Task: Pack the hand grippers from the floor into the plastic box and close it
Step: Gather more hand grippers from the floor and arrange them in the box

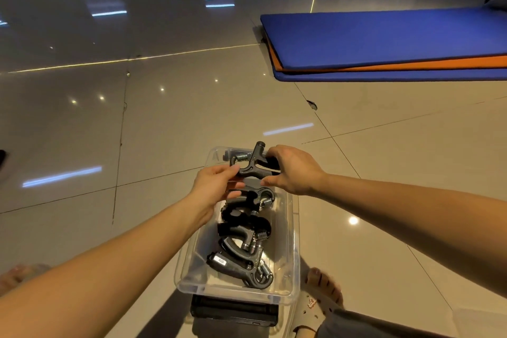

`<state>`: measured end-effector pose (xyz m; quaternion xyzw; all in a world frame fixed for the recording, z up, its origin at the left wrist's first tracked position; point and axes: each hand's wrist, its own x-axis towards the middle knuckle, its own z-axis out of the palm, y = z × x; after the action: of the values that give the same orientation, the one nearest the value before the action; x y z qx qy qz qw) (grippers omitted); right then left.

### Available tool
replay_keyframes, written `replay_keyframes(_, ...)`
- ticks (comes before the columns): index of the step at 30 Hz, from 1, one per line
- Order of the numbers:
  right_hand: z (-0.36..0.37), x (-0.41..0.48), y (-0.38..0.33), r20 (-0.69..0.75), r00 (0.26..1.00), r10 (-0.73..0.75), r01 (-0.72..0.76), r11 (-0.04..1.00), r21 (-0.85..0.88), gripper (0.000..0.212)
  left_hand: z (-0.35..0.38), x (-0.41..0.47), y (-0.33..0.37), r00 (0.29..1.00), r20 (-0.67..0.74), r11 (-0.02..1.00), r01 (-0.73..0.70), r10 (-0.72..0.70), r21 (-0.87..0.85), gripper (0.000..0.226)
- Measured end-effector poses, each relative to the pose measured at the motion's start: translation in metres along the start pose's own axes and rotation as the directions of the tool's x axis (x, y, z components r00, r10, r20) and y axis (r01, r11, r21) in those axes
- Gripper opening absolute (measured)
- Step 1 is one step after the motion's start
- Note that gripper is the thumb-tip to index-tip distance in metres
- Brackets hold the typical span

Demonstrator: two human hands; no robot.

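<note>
Fingers: left hand [216,186] and right hand [293,170] both curled on one hand gripper [253,167].
Where: between the fingers, over the box [295,241] far end; packed grippers [241,230] below.
Handling: probably light, rigid, sprung; take the handles.

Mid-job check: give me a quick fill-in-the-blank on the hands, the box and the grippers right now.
1. The left hand and right hand hold one hand gripper above the ___ end of the plastic box.
2. The other grippers lie ___ the box.
3. No ___ covers the box.
4. The stacked mats are blue and ___.

Missing: far; inside; lid; orange.
</note>
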<state>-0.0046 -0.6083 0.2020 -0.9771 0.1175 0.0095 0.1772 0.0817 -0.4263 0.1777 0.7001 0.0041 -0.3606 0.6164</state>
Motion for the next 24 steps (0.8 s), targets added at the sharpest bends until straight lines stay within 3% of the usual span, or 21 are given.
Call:
replay_keyframes(5, 0.006, 0.000, -0.011, -0.079, 0.996, 0.037, -0.039, 0.999, -0.023, 0.061, 0.003, 0.006, 0.013, 0.991, -0.127, 0.992, -0.048, 0.033, -0.118, 0.019)
replay_keyframes(9, -0.011, 0.005, -0.007, -0.100, 0.994, 0.037, -0.032, 0.998, 0.057, 0.050, -0.006, 0.010, 0.033, 0.989, -0.085, 0.993, -0.116, 0.118, 0.028, 0.020)
replay_keyframes(12, -0.028, 0.018, 0.005, -0.158, 0.984, 0.086, -0.060, 0.985, 0.164, 0.048, -0.020, 0.011, 0.051, 0.981, 0.043, 0.957, -0.195, 0.191, 0.214, 0.023)
replay_keyframes(15, -0.039, 0.027, 0.005, -0.017, 0.998, 0.064, -0.050, 0.895, 0.444, 0.035, -0.024, 0.009, 0.064, 0.949, 0.229, 0.863, -0.295, 0.216, 0.411, 0.024)
replay_keyframes(18, -0.038, 0.028, -0.005, 0.201, 0.977, 0.066, -0.187, 0.716, 0.673, 0.025, -0.023, 0.010, 0.072, 0.922, 0.323, 0.782, -0.359, 0.213, 0.509, 0.024)
replay_keyframes(21, -0.031, 0.029, -0.006, 0.299, 0.952, 0.065, -0.274, 0.612, 0.741, 0.020, -0.023, 0.013, 0.077, 0.905, 0.373, 0.762, -0.387, 0.206, 0.519, 0.021)
replay_keyframes(24, -0.028, 0.029, -0.007, 0.303, 0.951, 0.061, -0.281, 0.574, 0.769, 0.023, -0.022, 0.017, 0.079, 0.886, 0.411, 0.765, -0.414, 0.214, 0.494, 0.015)
